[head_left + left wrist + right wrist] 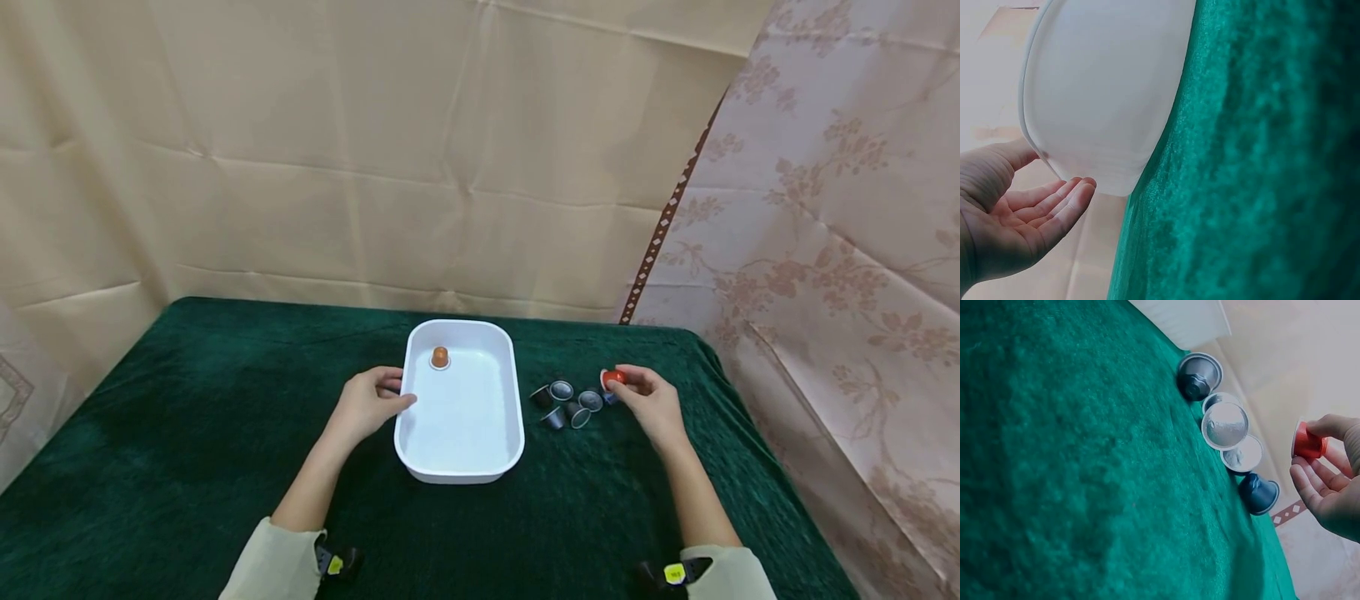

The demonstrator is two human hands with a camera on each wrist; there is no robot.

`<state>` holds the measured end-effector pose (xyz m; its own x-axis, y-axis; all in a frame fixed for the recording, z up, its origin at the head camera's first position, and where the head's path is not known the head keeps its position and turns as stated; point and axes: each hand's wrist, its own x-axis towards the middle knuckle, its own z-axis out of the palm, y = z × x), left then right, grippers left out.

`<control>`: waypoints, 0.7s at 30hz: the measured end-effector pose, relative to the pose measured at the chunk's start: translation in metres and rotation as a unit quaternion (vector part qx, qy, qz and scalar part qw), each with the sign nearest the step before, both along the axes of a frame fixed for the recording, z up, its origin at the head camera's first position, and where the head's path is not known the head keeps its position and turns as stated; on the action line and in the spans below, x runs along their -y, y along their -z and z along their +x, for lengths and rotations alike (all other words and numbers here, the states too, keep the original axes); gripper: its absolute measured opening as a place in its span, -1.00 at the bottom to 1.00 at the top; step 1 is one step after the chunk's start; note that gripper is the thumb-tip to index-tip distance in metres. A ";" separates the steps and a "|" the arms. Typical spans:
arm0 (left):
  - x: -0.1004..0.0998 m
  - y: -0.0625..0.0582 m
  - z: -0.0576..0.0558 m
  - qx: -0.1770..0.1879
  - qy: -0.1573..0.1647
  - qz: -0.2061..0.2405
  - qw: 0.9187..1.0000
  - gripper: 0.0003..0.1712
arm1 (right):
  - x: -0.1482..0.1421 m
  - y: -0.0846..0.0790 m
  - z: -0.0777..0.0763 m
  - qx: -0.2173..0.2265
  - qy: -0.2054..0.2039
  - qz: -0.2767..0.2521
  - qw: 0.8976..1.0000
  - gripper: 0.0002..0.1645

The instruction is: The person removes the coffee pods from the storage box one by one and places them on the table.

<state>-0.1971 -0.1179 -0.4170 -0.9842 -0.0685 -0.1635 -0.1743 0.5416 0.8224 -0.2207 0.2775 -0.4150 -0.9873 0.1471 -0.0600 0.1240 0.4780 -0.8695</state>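
A white tray stands on the green cloth, with one orange coffee capsule inside near its far left corner. My left hand holds the tray's left side, thumb over the rim and fingers against the outer wall. To the right, my right hand pinches a red coffee capsule between thumb and fingers, raised above the cloth. Several dark and grey capsules lie in a loose cluster between that hand and the tray, some showing silver lids. A blue capsule is partly hidden under the right hand.
The dark green cloth covers the whole table. Behind the far edge hangs a beige curtain, and a pinkish flowered cloth hangs along the right side.
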 end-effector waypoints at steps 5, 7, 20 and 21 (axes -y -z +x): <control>0.001 0.001 0.000 -0.002 0.002 0.001 1.000 -0.46 | -0.004 0.001 0.000 0.005 0.009 -0.004 1.000 -0.39; 0.001 0.001 -0.001 -0.002 0.004 0.002 1.000 -0.46 | -0.007 0.002 0.000 0.006 0.015 -0.008 1.000 -0.37; 0.001 0.002 -0.001 -0.006 0.008 0.000 1.000 -0.46 | -0.029 0.029 -0.006 -0.027 0.022 -0.048 0.998 -0.23; 0.001 0.002 -0.001 -0.007 0.008 0.000 1.000 -0.46 | -0.029 0.028 -0.005 -0.029 0.030 -0.054 0.998 -0.24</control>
<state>-0.1978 -0.1193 -0.4189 -0.9874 -0.0530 -0.1491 -0.1537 0.5435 0.8252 -0.2259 0.3062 -0.4431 -0.9792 0.2016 -0.0217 0.0975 0.3747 -0.9220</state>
